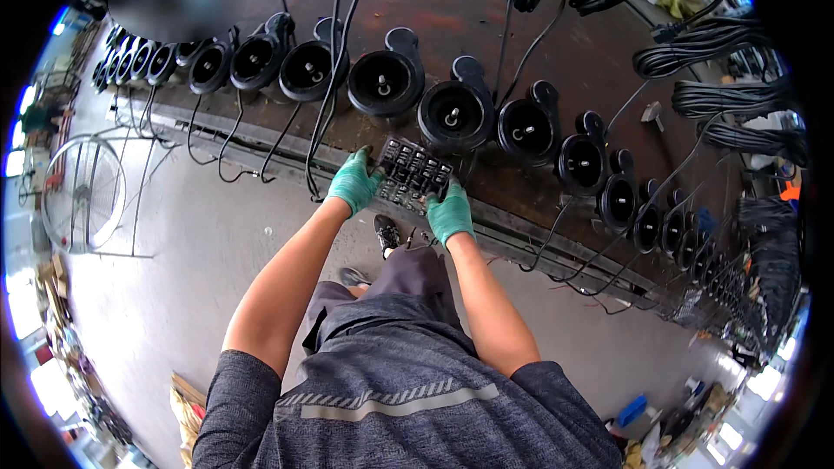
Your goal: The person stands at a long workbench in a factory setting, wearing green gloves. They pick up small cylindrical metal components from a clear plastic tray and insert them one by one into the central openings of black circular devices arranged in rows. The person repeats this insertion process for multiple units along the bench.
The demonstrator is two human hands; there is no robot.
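Observation:
Between my two hands is a shallow tray (388,195) with rows of small dark and metallic parts, at the near edge of the workbench. My left hand (353,185), in a green glove, grips its left side. On its right side my right hand (450,214), gloved the same way, has its fingers closed round the edge. Just beyond the tray stand round black housings (385,84) with a metal pin and a small hook inside. Another black housing (453,116) is closest to my right hand. What lies under the tray is hidden.
The dark workbench (417,0) carries a long row of similar housings, their black cables (228,169) hanging over the front edge. Coiled black cables (708,43) lie at the far right. A round fan guard (84,194) stands on the left; a blue object (632,410) is at lower right.

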